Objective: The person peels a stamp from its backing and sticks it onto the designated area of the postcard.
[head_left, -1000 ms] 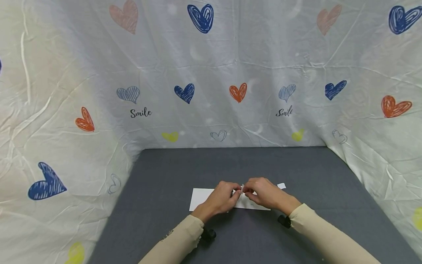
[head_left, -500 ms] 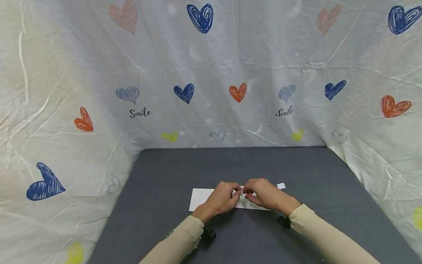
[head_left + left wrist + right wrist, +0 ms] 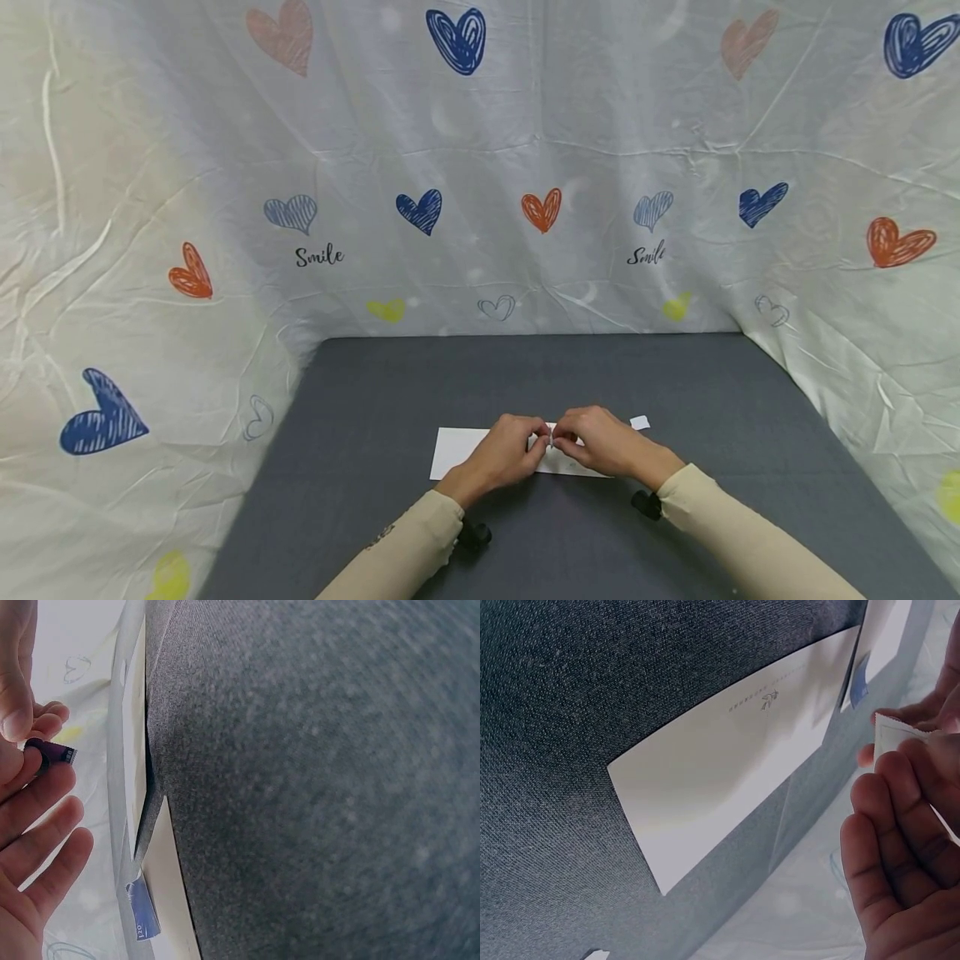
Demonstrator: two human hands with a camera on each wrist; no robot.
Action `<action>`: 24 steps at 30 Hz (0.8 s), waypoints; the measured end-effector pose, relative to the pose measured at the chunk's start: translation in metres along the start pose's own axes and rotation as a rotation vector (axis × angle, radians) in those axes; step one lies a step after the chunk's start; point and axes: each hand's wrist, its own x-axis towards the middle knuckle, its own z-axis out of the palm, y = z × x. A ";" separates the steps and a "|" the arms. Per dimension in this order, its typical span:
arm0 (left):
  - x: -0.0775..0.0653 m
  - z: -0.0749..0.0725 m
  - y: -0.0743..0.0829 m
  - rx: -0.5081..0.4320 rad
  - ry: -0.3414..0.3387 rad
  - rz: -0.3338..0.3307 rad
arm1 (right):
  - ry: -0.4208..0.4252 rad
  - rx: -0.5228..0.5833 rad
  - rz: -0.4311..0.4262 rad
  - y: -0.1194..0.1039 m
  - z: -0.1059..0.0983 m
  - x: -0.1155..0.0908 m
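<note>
Over the middle of the table, my left hand (image 3: 504, 452) and right hand (image 3: 602, 438) meet fingertip to fingertip. Between them is a small sachet (image 3: 551, 437), pinched by thumb and forefinger on both sides. It shows dark purple with a toothed edge in the left wrist view, where its free end (image 3: 63, 753) sticks out past the fingers. From the right wrist the sachet's pale face (image 3: 889, 733) appears, also with a zigzag edge. Fingers cover much of it. The other left fingers (image 3: 56, 866) are spread; the right ones (image 3: 874, 847) curve loosely.
Below the hands lie two white cards, the left card (image 3: 453, 450) and the right card (image 3: 720, 772), which bears faint print and a small drawing. A blue patch (image 3: 142, 909) marks the left one. A small white scrap (image 3: 640, 422) lies behind the right hand.
My right thumb has closed in toward the sachet, and the fingertips have shifted slightly around it. Arms, cards and scrap stay where they were.
</note>
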 end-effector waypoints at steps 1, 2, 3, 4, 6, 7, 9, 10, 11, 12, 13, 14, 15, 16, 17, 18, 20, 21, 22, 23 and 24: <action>0.000 0.000 0.000 -0.002 -0.001 0.002 | -0.002 0.000 0.000 0.000 0.000 0.000; 0.000 0.000 0.000 -0.001 -0.001 0.004 | -0.002 0.001 -0.002 0.000 0.000 0.000; -0.001 0.000 0.000 -0.002 -0.002 0.006 | 0.000 0.002 -0.006 0.000 0.000 0.000; -0.001 0.000 0.000 -0.004 -0.002 0.008 | 0.003 0.001 -0.009 0.000 -0.001 0.000; -0.001 0.000 0.001 -0.007 0.003 0.012 | 0.009 0.002 -0.007 0.001 -0.001 0.000; -0.001 0.000 0.001 -0.008 0.006 0.015 | 0.012 0.003 -0.006 0.001 -0.001 -0.001; -0.001 0.000 0.000 -0.006 0.012 0.018 | 0.016 0.003 0.002 0.001 -0.001 -0.001; -0.001 0.001 0.000 -0.003 0.015 0.018 | 0.017 -0.004 0.008 0.002 -0.001 -0.002; -0.001 0.001 0.000 0.000 0.018 0.016 | 0.018 -0.006 0.010 0.002 -0.002 -0.002; -0.001 0.001 -0.001 0.002 0.022 0.013 | 0.019 -0.012 0.014 0.002 -0.002 -0.002; -0.001 0.001 -0.001 0.006 0.026 0.012 | 0.023 -0.015 0.017 0.002 -0.002 -0.003; -0.001 0.001 -0.002 0.009 0.031 0.009 | 0.024 -0.019 0.022 0.001 -0.003 -0.003; -0.001 0.001 -0.002 0.011 0.035 0.006 | 0.027 -0.022 0.026 0.001 -0.004 -0.003; -0.001 0.001 -0.002 0.016 0.038 0.004 | 0.029 -0.023 0.030 0.001 -0.005 -0.003; -0.001 0.000 -0.002 0.016 0.042 0.003 | 0.031 -0.020 0.033 0.001 -0.006 -0.003; -0.002 0.000 -0.002 0.016 0.044 0.002 | 0.033 -0.021 0.039 0.001 -0.006 -0.003; -0.002 0.000 -0.002 0.017 0.045 -0.001 | 0.037 -0.021 0.045 0.002 -0.007 -0.003; -0.002 -0.001 -0.002 0.017 0.046 -0.002 | 0.039 -0.022 0.047 0.002 -0.007 -0.003; -0.002 -0.001 -0.002 0.019 0.047 -0.004 | 0.041 -0.024 0.049 0.003 -0.007 -0.004; -0.002 -0.001 -0.002 0.019 0.048 -0.007 | 0.041 -0.026 0.052 0.004 -0.008 -0.004; -0.003 -0.001 -0.003 0.022 0.049 -0.010 | 0.042 -0.026 0.057 0.005 -0.008 -0.005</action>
